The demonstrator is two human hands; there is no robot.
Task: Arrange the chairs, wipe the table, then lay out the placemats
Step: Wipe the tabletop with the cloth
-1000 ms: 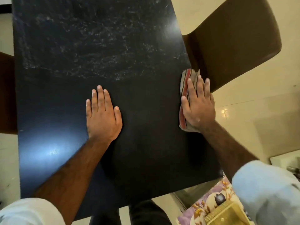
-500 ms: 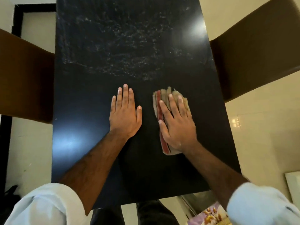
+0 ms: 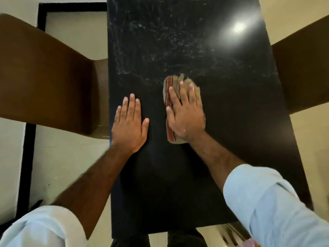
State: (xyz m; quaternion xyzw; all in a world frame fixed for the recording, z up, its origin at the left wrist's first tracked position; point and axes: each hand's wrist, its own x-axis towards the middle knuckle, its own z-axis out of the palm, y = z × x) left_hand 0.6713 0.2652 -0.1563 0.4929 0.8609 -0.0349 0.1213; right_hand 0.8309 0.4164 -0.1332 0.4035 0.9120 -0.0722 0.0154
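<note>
Wiping the tabletop (image 3: pixel 231 125) with the folded cloth (image 3: pixel 169 86) under the right hand (image 3: pixel 185 116), fingers (image 3: pixel 175 98) straight and slightly spread, pressing down rather than gripping. Bracing with the left hand (image 3: pixel 130 127) flat just beside it, left of centre frame, fingers (image 3: pixel 132 106) straight and close together, holding nothing.

Sitting now at centre frame on the tabletop, against a spot at the right edge next to the right-hand chair (image 3: pixel 302 73) a second ago: a sweep leftward across the near band. Means, as a judgement, the lower half wiped, dark and streak-free, with pale smears (image 3: pixel 169 41) across the upper frame not yet reached.

Lying with the long axis up and down the frame, along the tabletop's length, red stripe on the left side, far end pointing at the smears and just meeting their lower margin. Calls for passes further up. Shows the left-hand chair (image 3: pixel 44 77) drawn in too, and no placemats laid yet.
</note>
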